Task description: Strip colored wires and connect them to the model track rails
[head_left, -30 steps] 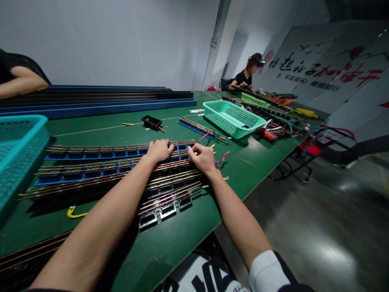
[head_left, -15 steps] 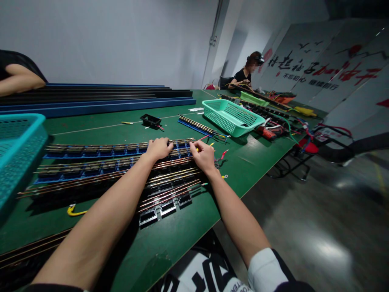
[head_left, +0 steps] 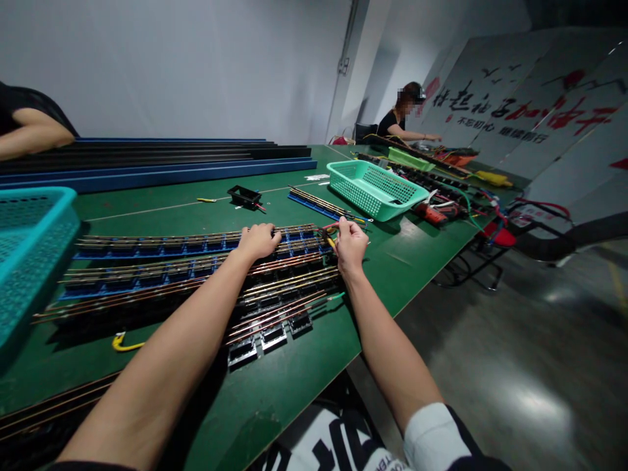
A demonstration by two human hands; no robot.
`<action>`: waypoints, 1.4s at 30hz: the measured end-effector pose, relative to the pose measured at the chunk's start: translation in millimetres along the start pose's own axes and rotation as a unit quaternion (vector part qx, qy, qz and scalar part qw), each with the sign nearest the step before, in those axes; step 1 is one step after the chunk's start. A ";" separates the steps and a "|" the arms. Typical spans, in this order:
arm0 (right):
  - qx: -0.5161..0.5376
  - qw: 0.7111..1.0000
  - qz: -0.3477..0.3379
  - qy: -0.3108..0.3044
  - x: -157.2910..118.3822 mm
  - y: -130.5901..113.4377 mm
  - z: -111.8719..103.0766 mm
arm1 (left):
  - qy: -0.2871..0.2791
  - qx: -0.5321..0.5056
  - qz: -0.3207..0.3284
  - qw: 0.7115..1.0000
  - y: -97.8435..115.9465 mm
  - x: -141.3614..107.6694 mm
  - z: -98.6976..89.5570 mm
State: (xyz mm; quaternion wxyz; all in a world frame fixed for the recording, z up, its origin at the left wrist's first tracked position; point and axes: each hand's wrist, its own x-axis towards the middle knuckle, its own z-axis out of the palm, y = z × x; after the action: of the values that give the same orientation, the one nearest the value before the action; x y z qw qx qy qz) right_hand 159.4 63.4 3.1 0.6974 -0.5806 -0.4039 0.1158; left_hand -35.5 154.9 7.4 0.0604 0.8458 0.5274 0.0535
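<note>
Long blue strips point(head_left: 147, 252) carrying thin metal rods lie side by side, running left to right. My left hand point(head_left: 258, 241) rests on the right part of the upper strips, fingers curled down over the rods; its fingertips are partly hidden. At the strips' right end, my right hand point(head_left: 352, 243) is closed in a pinch around wires point(head_left: 332, 243) with yellow and red insulation. Nearer to me are black holders with copper rods point(head_left: 279, 314) and a green wire end point(head_left: 336, 296).
A teal basket point(head_left: 42, 261) stands at left, a light green basket point(head_left: 375, 186) beyond my right hand. Behind lie long black and blue rails point(head_left: 196, 163), a small black box point(head_left: 244, 196) and a short blue strip point(head_left: 318, 204). Two people sit at the table point(head_left: 407, 261).
My right hand has moved right, away from the strips' end, with the wires drawn along. My left hand stays in place. The far person's arm has stretched out.
</note>
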 end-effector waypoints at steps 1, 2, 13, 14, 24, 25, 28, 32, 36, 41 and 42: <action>0.014 1.000 0.003 0.010 -0.6 -2.4 -0.7 | 0.000 0.001 -0.002 1.000 0.0 0.0 0.0; 0.027 1.000 0.002 0.016 -1.8 -5.5 -1.6 | 0.000 0.001 -0.005 1.000 0.1 0.1 0.1; 0.034 0.996 -0.005 0.085 -38.1 -43.3 -40.0 | 0.003 -0.010 -0.009 1.000 0.5 1.5 0.9; 0.031 0.996 -0.004 0.086 -40.3 -43.4 -41.9 | 0.003 -0.009 -0.009 1.000 0.5 1.7 1.0; -0.042 0.996 -0.036 0.063 -40.4 -26.1 -36.5 | 0.004 -0.005 -0.005 1.000 0.8 -0.7 -0.3; -0.055 0.996 -0.041 0.058 -41.0 -24.3 -36.9 | 0.005 -0.003 -0.005 1.000 1.0 -0.9 -0.5; -0.104 0.992 -0.063 0.036 -43.8 -20.8 -38.5 | 0.005 0.000 -0.008 1.000 1.4 -0.8 -0.7; -0.183 0.972 -0.139 -0.043 -48.5 -19.6 -38.2 | 0.006 -0.001 -0.006 1.000 1.2 -0.1 -0.6; -0.211 0.951 -0.186 -0.125 -51.6 -17.7 -35.9 | 0.004 -0.002 -0.004 1.000 0.7 0.5 -0.2; -0.202 0.957 -0.172 -0.117 -53.3 -18.5 -36.4 | 0.003 -0.001 -0.003 1.000 0.4 0.6 -0.3; -0.195 0.963 -0.161 -0.099 -52.9 -19.2 -36.7 | 0.002 -0.001 -0.002 1.000 0.5 0.4 -0.6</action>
State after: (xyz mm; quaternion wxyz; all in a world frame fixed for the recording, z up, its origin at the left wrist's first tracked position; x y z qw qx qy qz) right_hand 145.0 -2.0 -2.2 0.5372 -0.6183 -0.5733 -0.0218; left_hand -35.0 155.0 8.0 0.0600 0.8445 0.5294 0.0553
